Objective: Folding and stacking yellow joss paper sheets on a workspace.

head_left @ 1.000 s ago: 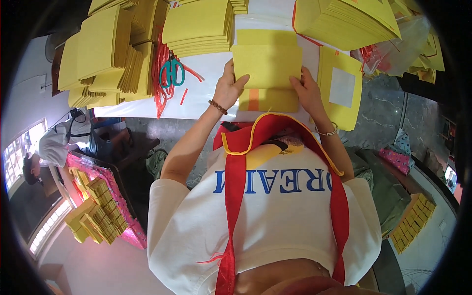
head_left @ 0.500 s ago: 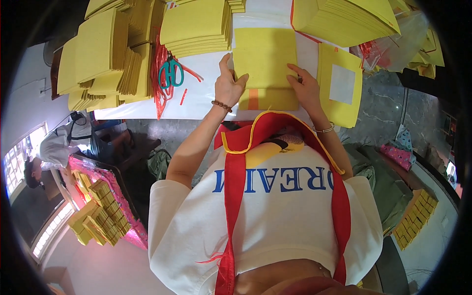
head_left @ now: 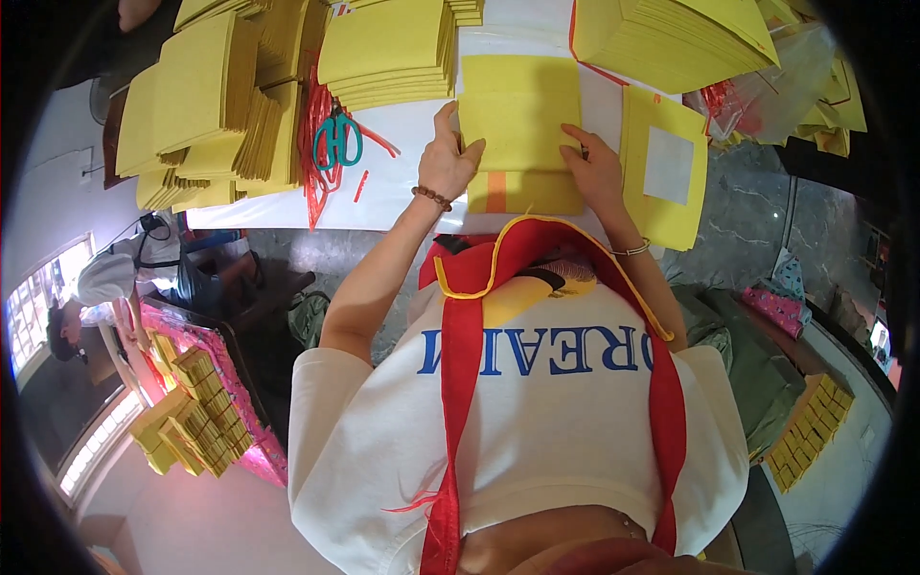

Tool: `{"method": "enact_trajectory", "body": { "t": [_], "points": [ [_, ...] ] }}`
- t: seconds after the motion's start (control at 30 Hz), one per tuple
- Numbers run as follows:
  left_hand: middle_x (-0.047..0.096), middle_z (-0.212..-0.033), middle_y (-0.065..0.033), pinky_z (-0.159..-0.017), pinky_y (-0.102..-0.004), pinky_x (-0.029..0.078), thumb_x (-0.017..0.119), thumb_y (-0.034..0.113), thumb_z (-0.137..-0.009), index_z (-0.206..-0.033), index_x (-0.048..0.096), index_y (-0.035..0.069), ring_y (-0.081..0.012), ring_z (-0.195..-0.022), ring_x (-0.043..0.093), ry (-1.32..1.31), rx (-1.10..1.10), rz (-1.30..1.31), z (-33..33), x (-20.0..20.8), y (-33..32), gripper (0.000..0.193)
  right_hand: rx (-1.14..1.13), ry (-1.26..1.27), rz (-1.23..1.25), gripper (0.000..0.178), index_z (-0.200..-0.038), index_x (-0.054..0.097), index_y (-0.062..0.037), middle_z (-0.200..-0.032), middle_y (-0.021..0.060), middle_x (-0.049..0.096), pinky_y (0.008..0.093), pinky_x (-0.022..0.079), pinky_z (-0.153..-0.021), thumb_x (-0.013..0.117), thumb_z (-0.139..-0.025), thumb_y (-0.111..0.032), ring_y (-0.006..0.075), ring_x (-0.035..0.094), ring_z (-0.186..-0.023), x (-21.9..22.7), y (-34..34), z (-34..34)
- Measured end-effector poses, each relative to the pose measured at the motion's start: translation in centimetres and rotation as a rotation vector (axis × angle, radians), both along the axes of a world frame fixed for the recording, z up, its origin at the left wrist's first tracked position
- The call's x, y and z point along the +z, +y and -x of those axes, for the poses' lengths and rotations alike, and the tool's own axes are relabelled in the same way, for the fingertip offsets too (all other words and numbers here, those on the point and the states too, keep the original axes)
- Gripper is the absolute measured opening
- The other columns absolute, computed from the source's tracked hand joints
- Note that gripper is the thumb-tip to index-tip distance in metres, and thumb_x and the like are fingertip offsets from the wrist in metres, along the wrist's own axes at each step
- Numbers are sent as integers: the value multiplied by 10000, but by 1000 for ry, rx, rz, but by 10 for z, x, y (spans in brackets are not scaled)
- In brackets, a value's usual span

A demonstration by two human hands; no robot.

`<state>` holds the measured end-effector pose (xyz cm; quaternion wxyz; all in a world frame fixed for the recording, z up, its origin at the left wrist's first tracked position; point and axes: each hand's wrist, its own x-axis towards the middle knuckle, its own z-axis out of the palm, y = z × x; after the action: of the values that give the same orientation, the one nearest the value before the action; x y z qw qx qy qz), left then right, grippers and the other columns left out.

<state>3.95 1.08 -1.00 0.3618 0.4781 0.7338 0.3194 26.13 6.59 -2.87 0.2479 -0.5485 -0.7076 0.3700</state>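
A yellow paper envelope (head_left: 522,120) lies on the white tabletop in front of me, with an orange strip near its lower edge. My left hand (head_left: 448,165) is at its left side, thumb on the paper and fingers along the edge. My right hand (head_left: 596,168) grips the opposite edge, its thumb and forefinger on the paper. A second yellow envelope (head_left: 632,206) with a white label (head_left: 668,165) lies to the right of my right hand. Teal-handled scissors (head_left: 337,142) rest on red plastic strips (head_left: 314,192) left of my left hand.
Stacks of yellow envelopes (head_left: 206,86) fill the table's left; another pile (head_left: 388,48) and a tall stack (head_left: 680,34) stand at the back. A clear plastic bag (head_left: 791,67) is at far right. A co-worker (head_left: 120,273) is beside a pink-covered table (head_left: 273,460) of yellow bundles.
My hands and the envelope have stayed almost still; the view has shifted slightly. The co-worker at the left has an arm extended toward the bundles, and part of another person's skin shows at top left.
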Motion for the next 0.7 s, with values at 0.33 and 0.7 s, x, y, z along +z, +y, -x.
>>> {"method": "enact_trajectory", "body": {
  "t": [0.33, 0.7],
  "points": [
    [464, -1155, -142, -849, -436, 347, 612, 212, -750, -1216, 432, 75, -299, -1078, 426, 679, -231, -450, -25, 25, 0, 519, 27, -35, 7, 337, -1102, 598, -88, -867, 99, 608, 267, 424, -618, 604, -771, -154, 154, 519, -652, 5, 2, 1],
    [421, -1245, -148, -940, -470, 285, 564, 401, -789, -1179, 491, 112, -317, -1157, 368, 732, -512, -455, -50, -15, 14, 491, -32, -7, 16, 305, -1057, 618, -124, -784, 132, 570, 367, 436, -637, 573, -766, -203, 269, 558, -699, 4, 0, 2]
  ]
}}
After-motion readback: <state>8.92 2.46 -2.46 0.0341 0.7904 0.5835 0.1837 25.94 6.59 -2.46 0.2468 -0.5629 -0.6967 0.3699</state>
